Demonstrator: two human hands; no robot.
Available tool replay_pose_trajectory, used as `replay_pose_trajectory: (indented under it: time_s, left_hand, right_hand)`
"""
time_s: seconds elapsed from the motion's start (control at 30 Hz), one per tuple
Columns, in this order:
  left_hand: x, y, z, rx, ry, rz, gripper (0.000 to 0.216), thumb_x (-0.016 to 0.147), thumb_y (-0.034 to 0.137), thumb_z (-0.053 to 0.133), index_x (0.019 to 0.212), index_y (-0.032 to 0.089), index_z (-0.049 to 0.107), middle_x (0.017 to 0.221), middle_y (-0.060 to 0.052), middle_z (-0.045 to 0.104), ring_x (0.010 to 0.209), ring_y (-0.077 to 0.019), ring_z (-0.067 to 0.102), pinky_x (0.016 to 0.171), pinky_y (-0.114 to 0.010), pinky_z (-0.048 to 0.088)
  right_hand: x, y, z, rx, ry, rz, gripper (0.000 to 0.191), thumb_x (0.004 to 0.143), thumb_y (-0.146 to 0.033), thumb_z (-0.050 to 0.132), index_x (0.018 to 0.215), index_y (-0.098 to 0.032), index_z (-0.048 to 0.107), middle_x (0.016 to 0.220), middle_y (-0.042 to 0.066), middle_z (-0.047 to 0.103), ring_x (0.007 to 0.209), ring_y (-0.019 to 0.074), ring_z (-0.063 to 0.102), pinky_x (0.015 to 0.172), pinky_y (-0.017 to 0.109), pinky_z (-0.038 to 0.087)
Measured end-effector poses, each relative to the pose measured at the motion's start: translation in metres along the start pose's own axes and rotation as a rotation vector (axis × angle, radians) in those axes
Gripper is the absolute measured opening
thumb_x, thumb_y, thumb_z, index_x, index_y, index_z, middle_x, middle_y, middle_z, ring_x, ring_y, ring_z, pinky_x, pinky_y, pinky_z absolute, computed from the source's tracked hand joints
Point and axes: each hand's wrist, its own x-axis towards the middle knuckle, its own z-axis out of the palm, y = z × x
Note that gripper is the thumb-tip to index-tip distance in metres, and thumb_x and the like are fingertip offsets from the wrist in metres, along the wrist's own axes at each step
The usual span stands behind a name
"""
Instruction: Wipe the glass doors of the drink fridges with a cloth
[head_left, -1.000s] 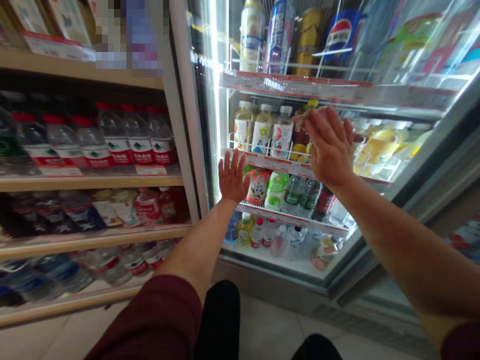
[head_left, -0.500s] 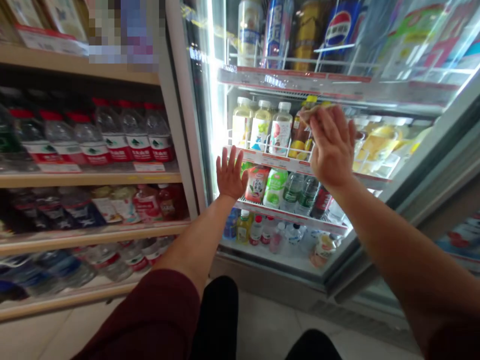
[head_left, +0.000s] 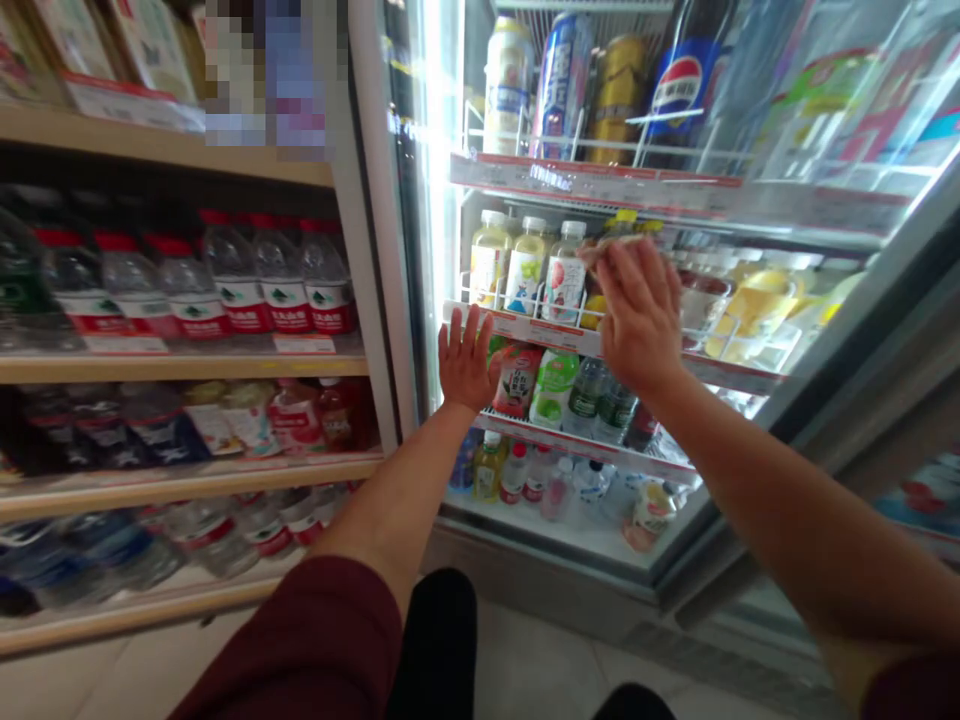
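My left hand (head_left: 465, 365) lies flat with fingers spread against the front of a lit drinks cooler (head_left: 675, 192), level with its middle shelves. My right hand (head_left: 637, 320) is higher and to the right. Its fingers are pressed over a small beige cloth (head_left: 604, 246), of which only an edge shows at the fingertips. Behind the hands stand pale juice bottles (head_left: 525, 265) on one shelf and green-labelled bottles (head_left: 553, 385) on the shelf below. Both sleeves are dark red.
Open wooden shelves on the left hold rows of red-capped water bottles (head_left: 247, 285) and more drinks below. Cans and a cola bottle (head_left: 679, 85) fill the cooler's top shelf. The cooler's metal frame (head_left: 847, 380) runs diagonally at the right. The floor is tiled.
My right hand with the cloth has slid a little down and to the left across the cooler front. My left hand has stayed flat in the same place.
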Motion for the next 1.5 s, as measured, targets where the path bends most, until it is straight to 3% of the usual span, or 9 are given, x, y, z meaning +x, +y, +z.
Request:
replay_pose_trajectory:
  time_s: [0.17, 0.23, 0.4, 0.6, 0.8, 1.03, 1.2, 1.4, 1.5]
  left_hand:
    - [-0.001, 0.000, 0.001, -0.006, -0.010, -0.012, 0.064, 0.105, 0.052, 0.029, 0.157, 0.015, 0.042, 0.166, -0.012, 0.034, 0.161, -0.0255, 0.004, 0.132, -0.051, 0.002]
    - [-0.001, 0.000, 0.002, 0.000, 0.013, -0.001, 0.064, 0.105, 0.051, 0.030, 0.157, 0.016, 0.041, 0.166, -0.011, 0.035, 0.161, -0.0249, 0.004, 0.132, -0.050, 0.003]
    - [0.000, 0.000, 0.002, -0.011, 0.025, 0.020, 0.063, 0.105, 0.048, 0.031, 0.158, 0.016, 0.040, 0.167, -0.010, 0.033, 0.161, -0.0238, 0.003, 0.133, -0.048, 0.002]
    - [0.000, 0.000, 0.002, -0.015, 0.034, 0.013, 0.064, 0.105, 0.050, 0.031, 0.157, 0.015, 0.041, 0.166, -0.011, 0.034, 0.161, -0.0235, 0.003, 0.133, -0.048, 0.003]
    - [0.000, 0.001, 0.001, -0.017, 0.002, -0.013, 0.065, 0.104, 0.051, 0.030, 0.157, 0.014, 0.042, 0.166, -0.012, 0.034, 0.161, -0.0253, 0.004, 0.132, -0.050, 0.003]
    - [0.000, 0.000, 0.002, -0.022, 0.028, -0.001, 0.065, 0.105, 0.051, 0.030, 0.156, 0.015, 0.043, 0.166, -0.011, 0.035, 0.161, -0.0242, 0.003, 0.133, -0.049, 0.003]
    - [0.001, 0.001, 0.001, -0.041, -0.016, -0.036, 0.066, 0.104, 0.052, 0.030, 0.157, 0.015, 0.043, 0.166, -0.010, 0.034, 0.161, -0.0249, 0.004, 0.133, -0.050, 0.002]
    - [0.001, 0.002, -0.001, -0.048, -0.019, -0.030, 0.066, 0.104, 0.052, 0.031, 0.157, 0.015, 0.042, 0.166, -0.012, 0.034, 0.161, -0.0260, 0.004, 0.132, -0.051, 0.001]
    - [0.001, 0.002, -0.001, -0.048, -0.027, -0.036, 0.065, 0.104, 0.051, 0.031, 0.157, 0.016, 0.042, 0.167, -0.011, 0.034, 0.161, -0.0260, 0.004, 0.132, -0.051, 0.001]
  right_hand:
    - [-0.034, -0.025, 0.013, 0.138, -0.276, -0.361, 0.079, 0.096, -0.008, 0.046, 0.165, -0.032, 0.016, 0.161, -0.002, 0.049, 0.154, 0.0164, 0.036, 0.133, 0.044, 0.018]
    - [-0.021, -0.017, 0.010, 0.103, -0.238, -0.304, 0.073, 0.098, -0.009, 0.045, 0.164, -0.031, 0.024, 0.161, -0.002, 0.049, 0.155, 0.0179, 0.034, 0.133, 0.046, 0.017]
    - [0.013, 0.000, 0.004, -0.027, 0.023, 0.038, 0.056, 0.103, -0.018, 0.040, 0.158, -0.025, 0.040, 0.165, 0.004, 0.042, 0.159, 0.0253, 0.024, 0.131, 0.054, 0.018]
    - [-0.017, -0.022, 0.012, 0.099, -0.236, -0.244, 0.068, 0.101, -0.012, 0.041, 0.164, -0.033, 0.024, 0.161, -0.002, 0.048, 0.155, 0.0197, 0.035, 0.133, 0.048, 0.020]
    - [0.035, -0.007, 0.008, 0.061, -0.014, 0.099, 0.061, 0.103, -0.019, 0.034, 0.163, -0.028, 0.027, 0.168, 0.002, 0.036, 0.160, 0.0277, 0.020, 0.131, 0.060, 0.013]
    - [0.035, -0.020, 0.014, 0.136, -0.241, -0.148, 0.067, 0.101, -0.017, 0.035, 0.164, -0.036, 0.022, 0.166, -0.002, 0.040, 0.159, 0.0228, 0.026, 0.132, 0.055, 0.017]
    - [0.073, -0.006, 0.007, 0.078, -0.057, 0.074, 0.062, 0.100, -0.018, 0.033, 0.162, -0.028, 0.032, 0.170, 0.001, 0.032, 0.161, 0.0280, 0.018, 0.131, 0.061, 0.011]
    - [0.072, -0.020, 0.014, 0.121, -0.231, -0.135, 0.059, 0.099, -0.016, 0.036, 0.156, -0.029, 0.042, 0.164, -0.003, 0.043, 0.157, 0.0227, 0.028, 0.132, 0.056, 0.016]
    - [0.084, -0.012, 0.014, 0.120, -0.139, -0.043, 0.058, 0.101, -0.018, 0.033, 0.157, -0.031, 0.040, 0.167, -0.003, 0.039, 0.159, 0.0225, 0.023, 0.132, 0.057, 0.011]
